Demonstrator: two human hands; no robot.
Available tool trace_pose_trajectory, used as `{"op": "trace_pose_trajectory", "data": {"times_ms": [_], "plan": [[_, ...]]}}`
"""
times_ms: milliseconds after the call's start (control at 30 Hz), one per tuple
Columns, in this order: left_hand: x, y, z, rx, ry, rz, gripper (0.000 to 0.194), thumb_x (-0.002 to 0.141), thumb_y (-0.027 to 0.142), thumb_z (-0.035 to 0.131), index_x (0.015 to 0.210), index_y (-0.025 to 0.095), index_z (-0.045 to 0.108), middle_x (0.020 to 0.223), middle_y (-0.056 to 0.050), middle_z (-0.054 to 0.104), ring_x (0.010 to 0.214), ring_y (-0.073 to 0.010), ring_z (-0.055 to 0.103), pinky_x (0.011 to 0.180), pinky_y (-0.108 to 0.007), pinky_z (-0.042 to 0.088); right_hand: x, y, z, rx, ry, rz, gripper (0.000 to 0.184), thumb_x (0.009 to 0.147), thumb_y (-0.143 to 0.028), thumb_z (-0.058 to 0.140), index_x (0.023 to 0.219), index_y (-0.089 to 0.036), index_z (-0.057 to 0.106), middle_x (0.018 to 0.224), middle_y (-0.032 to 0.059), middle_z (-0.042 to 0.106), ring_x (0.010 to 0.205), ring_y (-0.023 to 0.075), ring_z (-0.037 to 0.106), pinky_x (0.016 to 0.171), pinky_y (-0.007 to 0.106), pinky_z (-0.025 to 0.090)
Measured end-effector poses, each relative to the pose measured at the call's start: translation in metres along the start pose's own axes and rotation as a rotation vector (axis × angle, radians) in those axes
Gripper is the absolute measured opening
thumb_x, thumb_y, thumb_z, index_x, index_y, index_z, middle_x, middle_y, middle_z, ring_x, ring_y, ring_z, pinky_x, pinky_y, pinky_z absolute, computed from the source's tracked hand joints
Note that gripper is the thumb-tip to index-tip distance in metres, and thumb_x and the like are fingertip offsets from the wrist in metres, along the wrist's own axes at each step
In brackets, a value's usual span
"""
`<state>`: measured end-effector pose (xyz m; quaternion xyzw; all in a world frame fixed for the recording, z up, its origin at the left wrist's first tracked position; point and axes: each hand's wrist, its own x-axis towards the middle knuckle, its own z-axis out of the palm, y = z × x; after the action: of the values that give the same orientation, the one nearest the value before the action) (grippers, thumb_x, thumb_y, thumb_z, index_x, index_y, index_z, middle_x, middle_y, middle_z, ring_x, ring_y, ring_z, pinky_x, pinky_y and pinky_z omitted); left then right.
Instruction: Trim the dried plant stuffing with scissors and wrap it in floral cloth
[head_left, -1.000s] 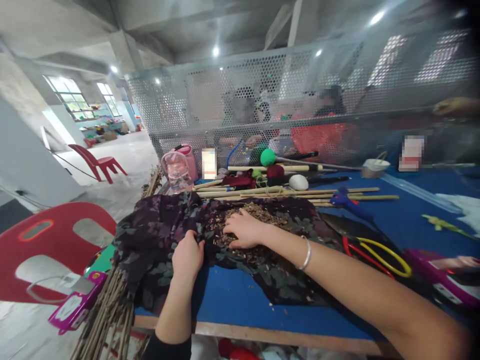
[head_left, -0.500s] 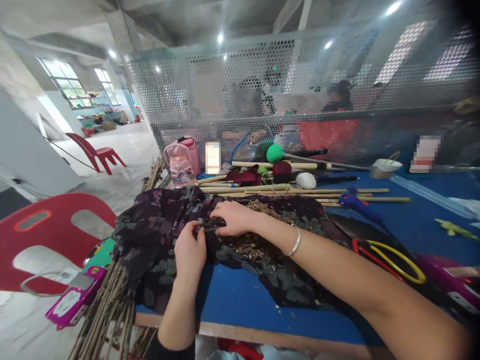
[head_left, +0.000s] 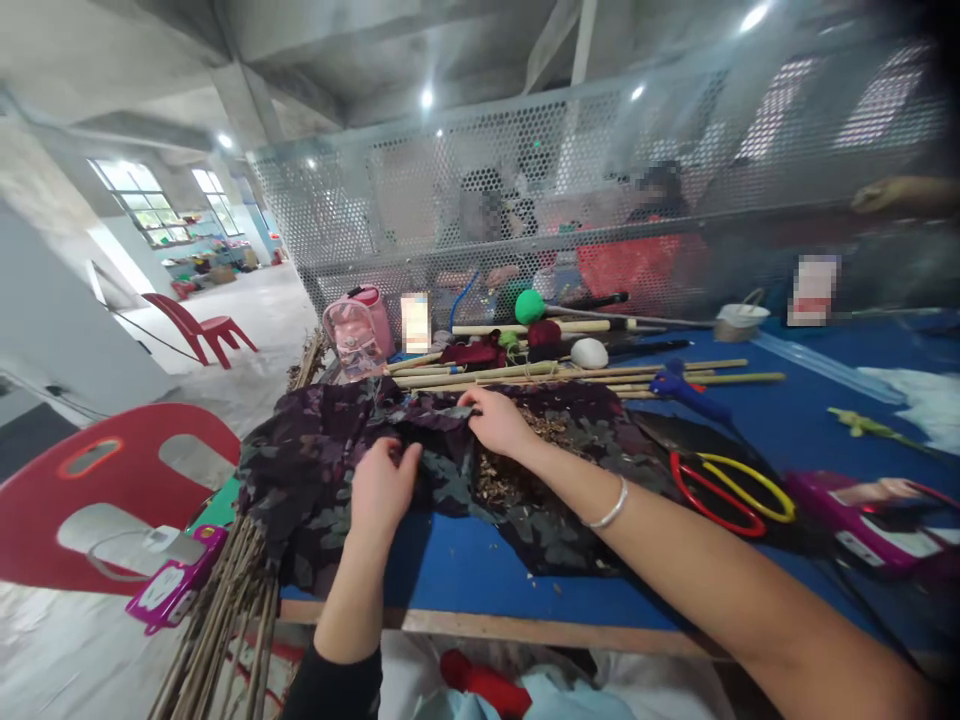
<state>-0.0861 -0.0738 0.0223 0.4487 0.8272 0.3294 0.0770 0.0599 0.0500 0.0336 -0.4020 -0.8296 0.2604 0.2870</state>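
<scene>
A dark floral cloth [head_left: 315,470] lies bunched on the blue table [head_left: 480,580], with a heap of dry brown plant bits [head_left: 517,470] on its middle. My left hand [head_left: 384,487] pinches a fold of the cloth near its centre, fingers closed. My right hand [head_left: 496,418], a silver bangle on its wrist, grips the cloth's far edge beside the heap and holds it lifted over the debris.
Bamboo sticks [head_left: 570,374], a green ball [head_left: 529,306], a white ball [head_left: 589,353] and a pink bottle [head_left: 358,335] lie behind the cloth. Red and yellow scissors [head_left: 731,487] sit right. Twig bundles [head_left: 225,620] lean at the left edge. A red chair [head_left: 90,490] stands left. People sit behind a mesh screen [head_left: 525,200].
My right hand left the debris heap, took hold of the cloth's edge and drew it up and back. My left hand shifted slightly along the fold.
</scene>
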Motion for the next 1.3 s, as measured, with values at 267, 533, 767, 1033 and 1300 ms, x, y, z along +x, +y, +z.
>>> {"op": "trace_pose_trajectory", "data": {"times_ms": [267, 533, 767, 1033, 1300], "plan": [[-0.004, 0.008, 0.018, 0.341, -0.137, -0.049, 0.034, 0.078, 0.033, 0.053, 0.107, 0.014, 0.051, 0.095, -0.018, 0.065, 0.089, -0.0302, 0.063, 0.073, -0.038, 0.046, -0.006, 0.0, 0.001, 0.024, -0.013, -0.069, 0.021, 0.08, -0.024, 0.047, 0.083, -0.017, 0.067, 0.089, 0.0077, 0.07, 0.084, 0.0212, 0.063, 0.075, 0.028, 0.043], [0.032, 0.018, 0.028, -0.484, -0.036, 0.047, 0.018, 0.074, 0.026, 0.056, 0.089, 0.016, 0.059, 0.077, -0.004, 0.064, 0.067, -0.0144, 0.059, 0.064, -0.027, 0.048, -0.007, -0.012, 0.003, 0.14, -0.107, -0.081, 0.034, 0.086, -0.036, 0.039, 0.074, -0.015, 0.063, 0.075, 0.0052, 0.068, 0.073, 0.0197, 0.061, 0.068, 0.028, 0.044], [0.03, 0.06, 0.032, -0.885, -0.282, 0.296, 0.021, 0.071, 0.021, 0.056, 0.09, 0.014, 0.059, 0.077, -0.003, 0.063, 0.069, -0.0111, 0.058, 0.068, -0.023, 0.047, -0.015, -0.009, -0.005, 0.153, -0.033, -0.104, 0.035, 0.066, -0.014, 0.059, 0.101, -0.016, 0.061, 0.098, 0.0069, 0.068, 0.088, 0.0204, 0.061, 0.079, 0.029, 0.045], [0.011, 0.02, 0.03, -0.231, -0.08, 0.197, 0.04, 0.075, 0.021, 0.051, 0.113, 0.013, 0.052, 0.083, -0.007, 0.065, 0.073, -0.0173, 0.06, 0.07, -0.027, 0.044, -0.028, 0.012, -0.022, 0.124, 0.134, 0.045, 0.02, 0.078, -0.027, 0.051, 0.088, -0.017, 0.066, 0.089, 0.0063, 0.07, 0.083, 0.0222, 0.063, 0.076, 0.031, 0.047], [0.029, 0.018, 0.037, -0.006, -0.223, 0.143, 0.054, 0.072, 0.016, 0.048, 0.126, 0.014, 0.048, 0.097, -0.015, 0.068, 0.088, -0.0242, 0.064, 0.077, -0.03, 0.045, -0.036, 0.01, -0.019, 0.161, 0.134, 0.011, 0.028, 0.084, -0.033, 0.045, 0.085, -0.015, 0.066, 0.087, 0.0082, 0.07, 0.08, 0.0228, 0.062, 0.075, 0.031, 0.045]]}}
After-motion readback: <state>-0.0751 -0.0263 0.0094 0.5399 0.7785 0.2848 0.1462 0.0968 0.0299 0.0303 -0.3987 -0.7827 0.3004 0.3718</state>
